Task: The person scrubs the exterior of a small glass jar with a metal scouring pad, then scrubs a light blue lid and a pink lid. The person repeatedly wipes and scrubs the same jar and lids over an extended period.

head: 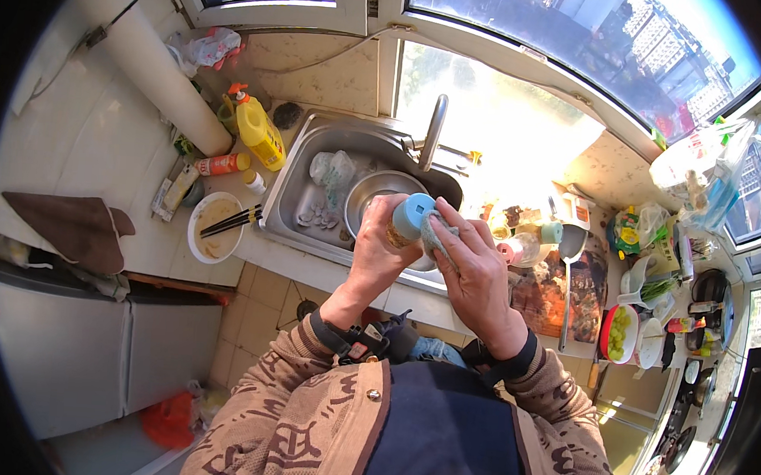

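My left hand grips a seasoning jar with a light blue lid, its brownish contents partly covered by my fingers. A folded grey-green cloth lies under the fingers of my right hand, pressed to the side of the lid. Both hands are above the front edge of the stainless steel sink. Below them in the basin sits a metal bowl, partly hidden by my left hand. A bunched clear plastic bag lies beside the bowl. The faucet curves over the sink from behind.
Left of the sink stand a yellow detergent bottle and a white bowl with black chopsticks across it. To the right, a pink-lidded jar lies near a cutting board bearing a metal spatula. Grapes fill a red-rimmed bowl.
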Tool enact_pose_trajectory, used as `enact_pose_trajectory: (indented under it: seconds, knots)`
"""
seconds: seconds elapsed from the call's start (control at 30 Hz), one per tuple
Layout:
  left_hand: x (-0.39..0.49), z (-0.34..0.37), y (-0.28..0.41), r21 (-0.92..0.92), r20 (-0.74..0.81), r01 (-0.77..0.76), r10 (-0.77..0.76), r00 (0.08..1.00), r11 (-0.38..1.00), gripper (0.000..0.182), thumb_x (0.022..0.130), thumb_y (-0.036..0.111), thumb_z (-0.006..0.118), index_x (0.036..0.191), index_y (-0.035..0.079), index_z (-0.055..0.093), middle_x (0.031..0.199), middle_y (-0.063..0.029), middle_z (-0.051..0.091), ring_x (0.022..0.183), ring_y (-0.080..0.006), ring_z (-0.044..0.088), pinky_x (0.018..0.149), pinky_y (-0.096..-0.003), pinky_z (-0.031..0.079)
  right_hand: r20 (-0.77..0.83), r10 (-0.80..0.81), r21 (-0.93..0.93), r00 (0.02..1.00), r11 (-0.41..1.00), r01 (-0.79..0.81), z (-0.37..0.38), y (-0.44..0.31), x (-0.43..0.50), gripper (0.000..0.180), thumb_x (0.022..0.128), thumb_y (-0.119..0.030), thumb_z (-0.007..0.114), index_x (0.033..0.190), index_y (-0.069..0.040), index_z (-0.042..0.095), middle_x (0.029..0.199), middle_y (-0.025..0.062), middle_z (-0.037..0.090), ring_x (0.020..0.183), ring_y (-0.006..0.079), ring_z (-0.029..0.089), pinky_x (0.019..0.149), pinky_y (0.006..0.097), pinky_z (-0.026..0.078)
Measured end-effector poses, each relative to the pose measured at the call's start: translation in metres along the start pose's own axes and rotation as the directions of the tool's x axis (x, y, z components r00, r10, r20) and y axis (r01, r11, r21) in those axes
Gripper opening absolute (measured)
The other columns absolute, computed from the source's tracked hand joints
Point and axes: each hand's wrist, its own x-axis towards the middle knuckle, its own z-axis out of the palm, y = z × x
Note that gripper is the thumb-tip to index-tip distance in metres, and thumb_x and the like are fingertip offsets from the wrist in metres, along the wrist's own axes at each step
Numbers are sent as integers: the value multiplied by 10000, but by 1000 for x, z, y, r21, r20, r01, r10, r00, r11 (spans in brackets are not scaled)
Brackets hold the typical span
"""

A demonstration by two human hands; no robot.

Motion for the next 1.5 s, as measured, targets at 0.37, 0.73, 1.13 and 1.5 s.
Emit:
enact_pose_trajectory:
  seconds: [0.37,0.73,1.13,1.5]
  knots:
    - [6,-5,-4,-33,-80,-25,22,997,999,638,739,22,847,1335,82,626,1226,-141,663,1176,-370,631,1046,-451,506,32,73,50,997,996,-74,4,1,1,403,1003,-75,709,1405,-63,722,1513,171,657,1133,361,675,939,434,581]
    - [2,-3,-3,-146,17,41,-39,999,988,651,737,19,876,1333,77,620,1245,-134,654,1185,-354,638,1043,-436,520,35,95,-15,995,995,-94,2,-2,-3,458,966,-19,724,1419,-81,723,1529,167,651,1112,347,683,933,427,583]
    - [12,-14,18,59,48,-284,282,958,957,635,766,-8,877,1333,70,601,1271,-124,654,1193,-329,649,1055,-415,528,-20,439,568,898,744,-351,-15,30,-2,331,1129,-109,590,1432,-38,702,1370,98,690,1243,196,656,1081,309,495]
    - [-1,-1,11,-146,183,-35,62,981,989,607,808,30,866,1353,54,600,1246,-143,661,1145,-304,673,1014,-398,546,-64,243,367,968,907,-204,-7,7,17,163,1017,-20,712,1167,-23,776,1224,101,693,1088,226,701,940,338,565]
